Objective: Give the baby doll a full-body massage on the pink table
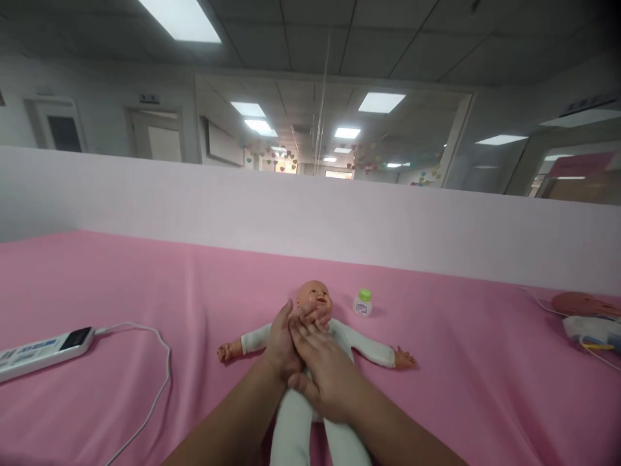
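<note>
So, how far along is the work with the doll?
Looks done: the doll lies face up on the pink cover, arms spread. In hand: the left hand and right hand meet over its chest, no object visible between them. Left: the bottle stands apart, green cap on; whether it has been used or is needed, I cannot tell.
</note>
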### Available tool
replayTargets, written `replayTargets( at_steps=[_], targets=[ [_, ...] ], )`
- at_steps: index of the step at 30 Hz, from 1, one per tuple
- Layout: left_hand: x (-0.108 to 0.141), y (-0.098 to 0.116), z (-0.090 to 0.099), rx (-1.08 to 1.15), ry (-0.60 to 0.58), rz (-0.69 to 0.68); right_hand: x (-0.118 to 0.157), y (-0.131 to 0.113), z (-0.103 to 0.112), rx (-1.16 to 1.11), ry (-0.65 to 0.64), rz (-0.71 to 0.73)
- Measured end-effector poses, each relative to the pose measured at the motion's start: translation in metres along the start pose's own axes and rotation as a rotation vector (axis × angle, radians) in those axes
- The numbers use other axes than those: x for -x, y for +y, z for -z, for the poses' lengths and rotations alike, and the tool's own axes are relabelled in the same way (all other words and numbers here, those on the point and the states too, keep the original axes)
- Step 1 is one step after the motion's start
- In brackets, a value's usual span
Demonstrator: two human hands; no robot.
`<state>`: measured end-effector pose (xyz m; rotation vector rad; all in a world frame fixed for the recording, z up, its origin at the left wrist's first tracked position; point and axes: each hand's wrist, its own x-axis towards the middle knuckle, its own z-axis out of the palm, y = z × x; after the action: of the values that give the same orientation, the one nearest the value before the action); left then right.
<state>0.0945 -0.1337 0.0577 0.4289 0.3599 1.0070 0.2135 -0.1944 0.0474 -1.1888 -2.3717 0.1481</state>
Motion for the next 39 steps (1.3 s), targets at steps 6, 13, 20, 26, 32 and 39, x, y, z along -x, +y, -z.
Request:
replayTargets(
  at_steps=[6, 13, 20, 26, 32, 39],
  targets=[
    [-0.003, 0.018, 0.008, -0.026, -0.035, -0.096, 0.005, -0.007, 0.01, 0.06, -0.125, -0.121],
    [-0.007, 0.021, 0.014, 0.0, -0.047, -0.146, 0.01, -0.014, 0.0, -0.07, -0.154, 0.067],
    [0.001, -0.007, -0.005, -0.032, -0.041, 0.016, 0.003, 0.004, 0.005, 0.046, -0.065, -0.053],
    [0.0, 0.012, 0.005, -0.08, -0.034, -0.084, 0.004, 0.0, 0.012, 0.059, -0.13, -0.166],
    [-0.005, 0.03, 0.011, -0.079, 0.023, -0.243, 0.011, -0.019, 0.016, -0.077, -0.22, 0.0],
    [0.005, 0.006, -0.004, -0.103, -0.018, -0.124, 0.01, -0.012, 0.014, -0.13, -0.116, 0.081]
  ],
)
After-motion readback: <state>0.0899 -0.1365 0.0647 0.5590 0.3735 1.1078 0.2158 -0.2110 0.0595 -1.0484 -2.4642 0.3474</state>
